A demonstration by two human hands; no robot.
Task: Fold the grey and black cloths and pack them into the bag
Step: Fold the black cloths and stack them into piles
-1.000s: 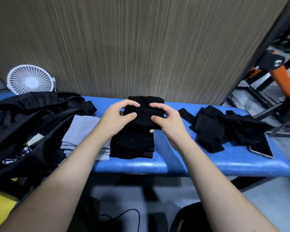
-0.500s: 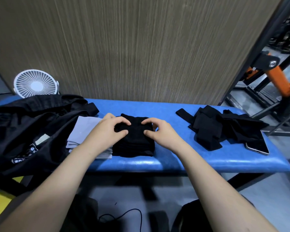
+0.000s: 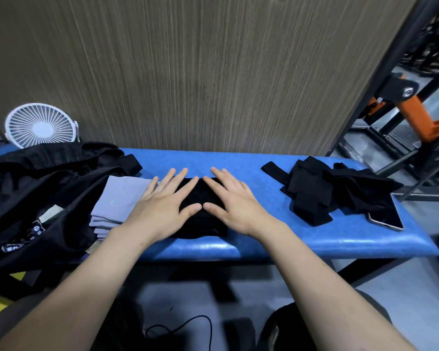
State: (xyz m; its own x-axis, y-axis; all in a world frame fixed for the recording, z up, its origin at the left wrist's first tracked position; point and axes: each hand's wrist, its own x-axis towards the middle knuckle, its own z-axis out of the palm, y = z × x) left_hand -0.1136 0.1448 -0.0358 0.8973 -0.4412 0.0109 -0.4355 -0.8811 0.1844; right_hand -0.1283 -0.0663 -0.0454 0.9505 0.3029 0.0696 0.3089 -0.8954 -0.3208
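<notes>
Fingers: both sets straight and spread, lying flat; nothing gripped or pinched.
Left hand (image 3: 162,206): palm down on the left part of the folded black cloth stack (image 3: 200,221); outer fingers reach over the edge of the grey stack beside it.
Right hand (image 3: 235,202): palm down on the right part of the same black stack; thumb tips of the two hands nearly meet over its middle.
Folded black cloth stack: on the blue padded bench (image 3: 302,245), near the front edge, roughly mid-length.
Folded grey cloth stack (image 3: 117,201): touching the black stack on its left side, layered edges facing the front edge.
Bag (image 3: 36,198): black, slumped open over the left end of the bench, hanging past the front edge; a label shows inside, print too small to read.
Unfolded black cloths (image 3: 322,193): loose heap toward the right end of the bench, well apart from the stacks.
Phone (image 3: 385,216): dark screen up, at the right end near the front edge, one corner under the heap.
Bench surface: blue padding, glossy along the rounded front edge.
Fan (image 3: 39,125): small, white, upright behind the left end of the bench.
Wall (image 3: 188,72): brown wood-grain panel directly behind the bench.
Right background: black metal frame with an orange part (image 3: 416,115), grey floor.
Floor below: grey, with a black cable (image 3: 183,328).
</notes>
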